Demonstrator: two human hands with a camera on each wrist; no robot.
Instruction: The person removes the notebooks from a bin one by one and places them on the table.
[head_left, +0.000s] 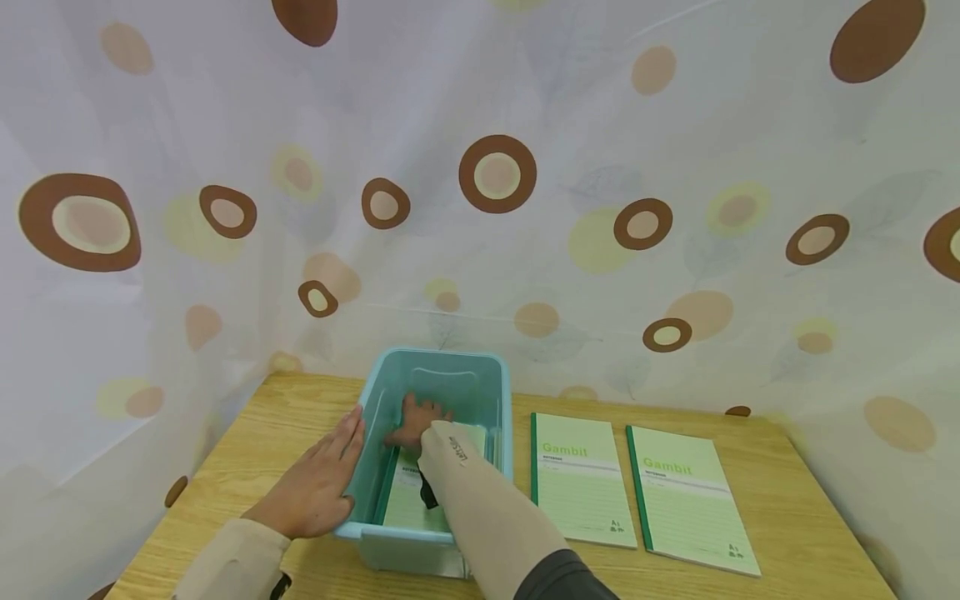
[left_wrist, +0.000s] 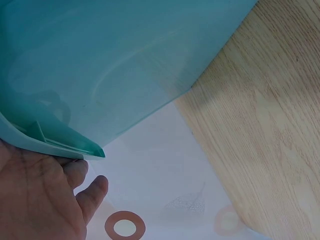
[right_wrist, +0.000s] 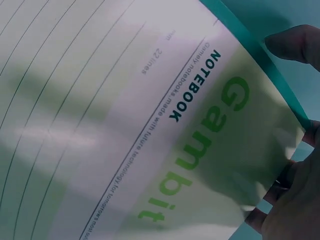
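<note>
A light blue plastic bin [head_left: 435, 361] stands on the table with a pale green Gambit notebook [head_left: 412, 500] lying inside, green spine to the left. My left hand [head_left: 318, 479] rests along the bin's left rim with its fingers straight. In the left wrist view, that hand's palm and fingers [left_wrist: 91, 197] lie against the rim. My right hand [head_left: 416, 425] reaches into the bin at the notebook's top end. It grips the top spine corner, the thumb [right_wrist: 295, 45] at the green spine and the other fingers at the top edge, their tips hidden there.
To the right of the bin, a second Gambit notebook [head_left: 581, 483] and a third notebook [head_left: 690, 500] lie side by side on the wooden table [head_left: 802, 517]. A white curtain [head_left: 570, 258] with brown and yellow ovals hangs behind and around the table.
</note>
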